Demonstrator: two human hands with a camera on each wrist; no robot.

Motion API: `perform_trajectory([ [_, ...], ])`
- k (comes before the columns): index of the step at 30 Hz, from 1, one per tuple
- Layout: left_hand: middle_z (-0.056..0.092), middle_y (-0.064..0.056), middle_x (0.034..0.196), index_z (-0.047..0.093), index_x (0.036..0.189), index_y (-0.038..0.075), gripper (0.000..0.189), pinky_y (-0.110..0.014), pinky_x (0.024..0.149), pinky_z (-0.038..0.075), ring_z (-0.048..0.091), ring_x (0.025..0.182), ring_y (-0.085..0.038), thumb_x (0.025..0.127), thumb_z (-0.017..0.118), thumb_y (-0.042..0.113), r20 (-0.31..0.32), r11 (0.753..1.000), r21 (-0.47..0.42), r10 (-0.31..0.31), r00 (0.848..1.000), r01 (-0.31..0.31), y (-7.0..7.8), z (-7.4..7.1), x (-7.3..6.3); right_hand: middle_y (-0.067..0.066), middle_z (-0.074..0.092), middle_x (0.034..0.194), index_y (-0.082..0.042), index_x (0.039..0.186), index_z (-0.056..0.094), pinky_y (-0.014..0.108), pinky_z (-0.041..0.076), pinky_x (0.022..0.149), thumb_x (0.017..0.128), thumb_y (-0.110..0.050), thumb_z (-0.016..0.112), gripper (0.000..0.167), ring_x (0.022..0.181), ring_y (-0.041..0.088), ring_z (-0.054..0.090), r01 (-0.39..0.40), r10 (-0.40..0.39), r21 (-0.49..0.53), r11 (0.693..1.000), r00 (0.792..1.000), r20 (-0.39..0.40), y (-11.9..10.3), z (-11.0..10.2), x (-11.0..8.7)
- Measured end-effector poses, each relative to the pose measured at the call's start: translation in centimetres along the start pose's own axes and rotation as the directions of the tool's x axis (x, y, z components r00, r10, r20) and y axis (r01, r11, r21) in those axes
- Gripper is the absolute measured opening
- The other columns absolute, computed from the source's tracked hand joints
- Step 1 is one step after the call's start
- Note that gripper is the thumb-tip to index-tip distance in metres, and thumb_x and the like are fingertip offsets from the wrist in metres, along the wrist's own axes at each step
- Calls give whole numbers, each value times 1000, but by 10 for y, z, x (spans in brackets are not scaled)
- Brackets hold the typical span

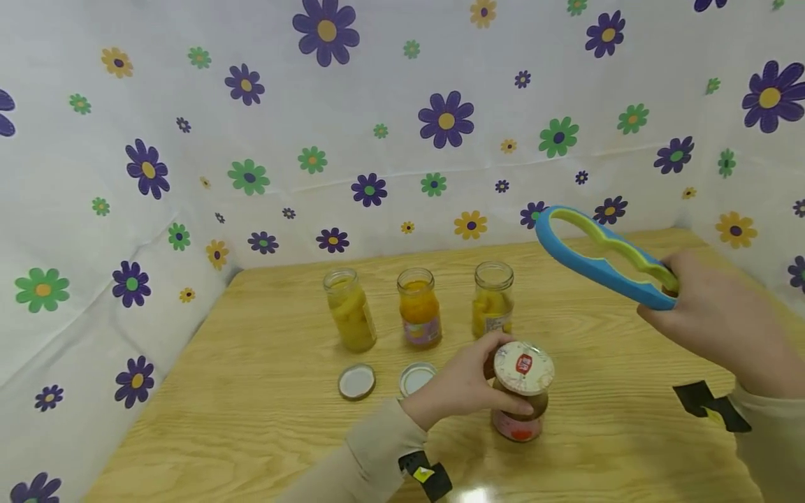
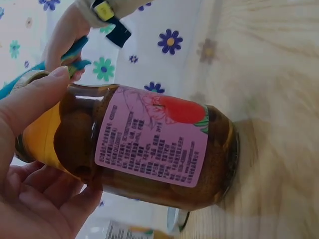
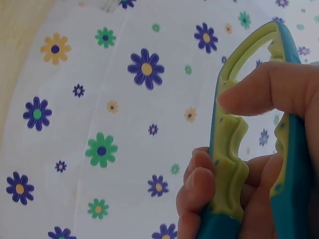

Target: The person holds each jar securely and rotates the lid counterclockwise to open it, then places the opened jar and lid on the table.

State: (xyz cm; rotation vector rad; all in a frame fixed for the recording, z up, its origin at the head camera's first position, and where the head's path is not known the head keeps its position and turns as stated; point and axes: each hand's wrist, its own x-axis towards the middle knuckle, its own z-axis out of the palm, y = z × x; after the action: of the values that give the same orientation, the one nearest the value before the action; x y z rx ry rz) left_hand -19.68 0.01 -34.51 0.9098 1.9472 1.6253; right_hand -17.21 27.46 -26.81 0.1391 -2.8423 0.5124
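My left hand (image 1: 462,384) grips a closed glass jar (image 1: 518,419) near its neck, thumb on one side and fingers on the other. A pale printed lid (image 1: 524,367) tops this jar, and its pink label (image 2: 154,137) shows in the left wrist view. Off to the right and raised above the table, my right hand (image 1: 729,314) holds a blue and yellow-green jar opener (image 1: 604,269) by one end. In the right wrist view, the thumb and fingers wrap the opener's bumpy arms (image 3: 229,149). The opener is apart from the jar.
Three lidless jars of yellow and orange fruit stand behind: a left jar (image 1: 352,314), a middle jar (image 1: 420,311) and a right jar (image 1: 492,300). Two removed lids, one lid (image 1: 356,382) and another lid (image 1: 416,377), lie on the wooden table (image 1: 251,405). A flowered cloth (image 1: 377,91) hangs around the table.
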Motion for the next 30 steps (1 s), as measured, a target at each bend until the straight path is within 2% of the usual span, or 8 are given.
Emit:
perform_trajectory([
  [5,52,-1,112,43,119,7,56,-28,91,38,51,104,-11,71,71,-1,-120,1000,9,12,993,-11,-6,-18,-13,5,46,65,7,99,43,27,31,40,72,-22,67,46,49,16,40,63,-61,-48,997,997,43,-20,9,-3],
  [9,53,1,113,44,123,11,55,-31,91,38,50,105,-12,74,71,6,-205,999,40,-7,979,15,-11,-24,-19,7,53,69,7,98,46,26,33,38,69,-21,70,47,47,13,41,170,-169,-83,982,985,21,-36,20,-6],
  [12,52,3,114,43,124,14,53,-31,90,38,48,105,-12,77,68,11,-220,998,34,-38,975,46,-14,-24,-21,6,55,71,7,100,47,25,35,38,68,-21,71,48,48,12,43,232,-231,-94,968,973,25,-46,28,-8],
  [14,49,3,116,39,125,14,53,-31,90,37,46,106,-12,79,66,11,-206,999,31,-28,978,35,-15,-23,-20,4,52,68,6,100,47,25,34,39,68,-20,70,47,48,12,42,245,-242,-98,964,969,47,-52,32,-9],
  [19,44,0,121,29,129,15,68,-29,94,34,44,111,-12,76,70,9,-199,992,101,92,976,-73,-21,-18,-17,-1,46,63,5,101,48,25,31,39,69,-19,69,45,47,12,37,237,-224,-110,965,967,120,-61,43,-9],
  [22,45,0,120,30,128,15,68,-29,92,36,45,109,-12,74,71,10,-230,988,130,112,967,-83,-24,-15,-16,-1,46,64,5,100,49,25,31,40,68,-18,69,44,48,12,37,249,-233,-116,962,963,136,-63,46,-9],
  [27,52,1,114,42,122,13,54,-28,90,38,48,106,-11,76,70,12,-271,990,106,120,955,-94,-29,-13,-17,-1,48,66,4,98,50,25,33,42,67,-17,69,43,49,11,38,285,-267,-130,950,953,140,-63,50,-8],
  [30,53,2,113,44,121,14,53,-29,91,37,48,106,-11,75,71,12,-306,987,106,151,940,-124,-31,-13,-17,0,49,67,4,98,50,25,34,43,67,-17,69,43,50,11,39,290,-272,-136,947,952,140,-63,51,-8],
])
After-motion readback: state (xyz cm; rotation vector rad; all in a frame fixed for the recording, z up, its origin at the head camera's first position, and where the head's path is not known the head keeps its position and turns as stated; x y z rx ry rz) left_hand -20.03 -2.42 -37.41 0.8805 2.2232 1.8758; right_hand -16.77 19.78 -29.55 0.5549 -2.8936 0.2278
